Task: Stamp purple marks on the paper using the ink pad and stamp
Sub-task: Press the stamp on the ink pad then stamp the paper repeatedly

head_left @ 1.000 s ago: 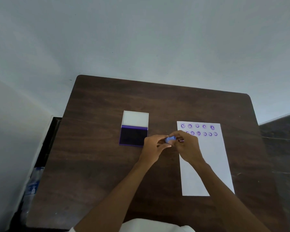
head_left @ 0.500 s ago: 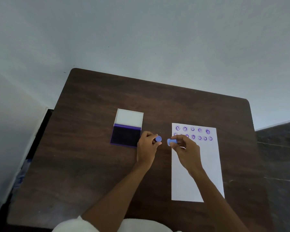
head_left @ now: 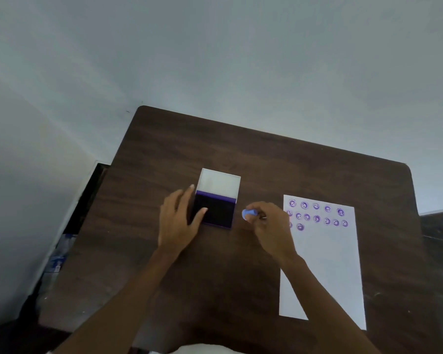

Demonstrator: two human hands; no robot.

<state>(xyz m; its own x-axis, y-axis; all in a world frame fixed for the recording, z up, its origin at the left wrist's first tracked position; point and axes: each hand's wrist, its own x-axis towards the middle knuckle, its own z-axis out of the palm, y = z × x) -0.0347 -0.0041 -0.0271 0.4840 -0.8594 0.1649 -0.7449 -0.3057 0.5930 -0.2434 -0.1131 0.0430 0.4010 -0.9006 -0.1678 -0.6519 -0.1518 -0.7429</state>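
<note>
Two full rows and a started third of purple marks (head_left: 316, 219) fill the paper (head_left: 325, 264) top; we judge most of the sheet unstamped. Our right hand (head_left: 271, 226) pinches the stamp (head_left: 248, 214) between paper and open ink pad (head_left: 215, 210). Our left hand (head_left: 179, 221), fingers spread, steadies the pad's left edge.

head view | worn at head height, faces forward and down | close above table (head_left: 241, 149) | wall fills upper half

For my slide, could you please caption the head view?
Left hand steadies the open ink pad; right hand holds the stamp beside the marked paper.
</note>
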